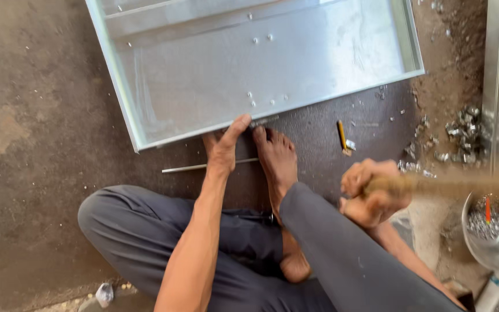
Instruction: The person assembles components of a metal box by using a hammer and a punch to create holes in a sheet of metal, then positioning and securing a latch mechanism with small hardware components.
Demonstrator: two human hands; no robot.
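Dark, gritty floor point(36, 115) served as the work surface; it was dusty, with a paler, sandy patch along the right side. One shallow galvanised sheet-metal tray point(261, 63) lay flat on it, open side up, with raised edges and several small rivets showing in its base.

One person sat cross-legged on the floor in dark grey trousers point(145, 231). One bare foot point(277, 159) rested with its toes just at the tray's near edge.

The left hand point(225, 147) was pressed against that near edge, thumb stretched up onto the rim and fingers curled loosely below; it steadied the tray without enclosing it. One thin metal rod point(203, 167) lay on the floor just under this hand.

The right hand point(372, 193) was clenched around a wooden handle point(434, 186), heavily blurred; the tool's head could not be made out.

One yellow pencil point(341, 136) lay on the floor between the tray and the right hand. Scattered metal offcuts point(463, 136) formed one loose heap to the right. One round metal bowl point(495, 228) at the right edge held small metal pieces and one red-tipped item. One crumpled scrap point(104, 293) lay near the left knee.
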